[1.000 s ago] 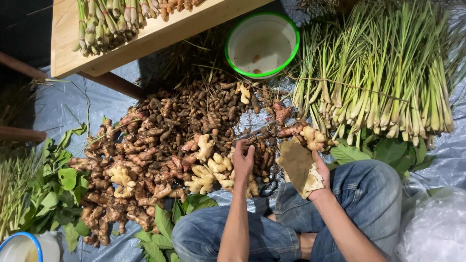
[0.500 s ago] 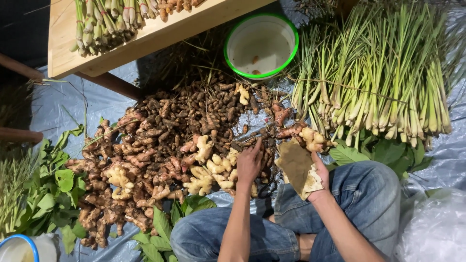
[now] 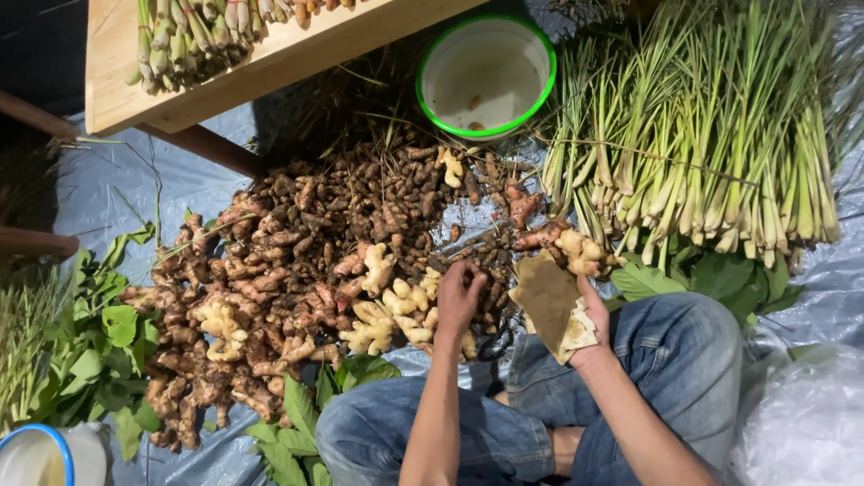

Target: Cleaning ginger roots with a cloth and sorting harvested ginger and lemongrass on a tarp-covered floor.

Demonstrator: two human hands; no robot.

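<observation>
I sit cross-legged in blue jeans on a grey tarp [image 3: 117,193]. A big heap of brown roots and pale ginger pieces [image 3: 315,270] lies in front of me. My left hand [image 3: 459,297] rests at the heap's near right edge, fingers curled on small root pieces; what it grips is hidden. My right hand [image 3: 589,328] holds a folded brown paper sheet [image 3: 551,301] with a pale corner, just above my right knee. A few ginger pieces [image 3: 580,252] lie beside the paper.
A white bowl with a green rim [image 3: 486,76] stands behind the heap. Lemongrass stalks [image 3: 711,153] fill the right side. A wooden table [image 3: 270,58] with more stalks is at top left. Green leaves [image 3: 90,351] lie left; a blue-rimmed bowl [image 3: 36,454] sits bottom left.
My left hand has dipped lower into the near edge of the heap with its fingers curling. The right hand with the paper has barely moved.
</observation>
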